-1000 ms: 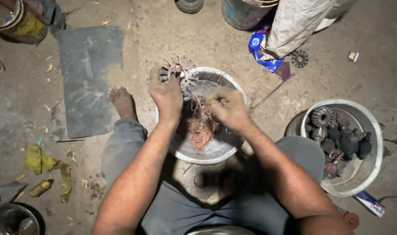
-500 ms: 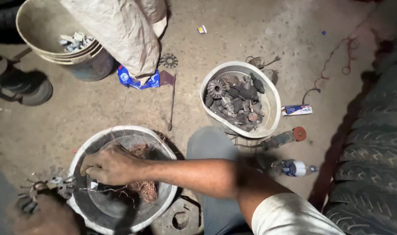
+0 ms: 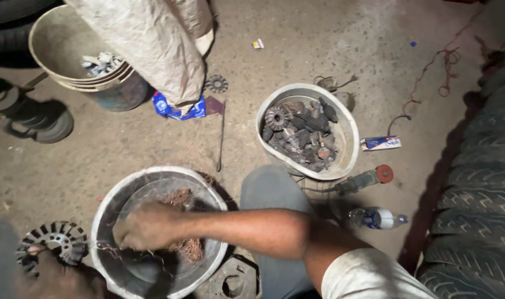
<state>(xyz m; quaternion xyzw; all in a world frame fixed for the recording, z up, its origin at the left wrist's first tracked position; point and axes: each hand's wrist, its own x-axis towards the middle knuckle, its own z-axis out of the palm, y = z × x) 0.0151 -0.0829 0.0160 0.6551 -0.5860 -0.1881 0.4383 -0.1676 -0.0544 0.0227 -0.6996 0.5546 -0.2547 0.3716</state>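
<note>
Right hand (image 3: 144, 226) clenched on copper wire (image 3: 189, 249) | thin, tangled, reddish | in metal basin (image 3: 106, 202)

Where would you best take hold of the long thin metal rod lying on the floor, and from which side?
Probably at mid-length of the metal rod, coming straight down from above: it lies flat and near vertical in the view, its middle bare, while its top end meets the blue packet.

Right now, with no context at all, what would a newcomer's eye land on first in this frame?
Probably the right hand, reaching across into the round metal basin at lower left, over a tangle of copper wire. At the bottom left corner the left hand is at a slotted round metal core; its grip is too dark to judge. Upper right of centre, a pale tub full of dark gear-like metal parts stands on the dusty floor.
</note>
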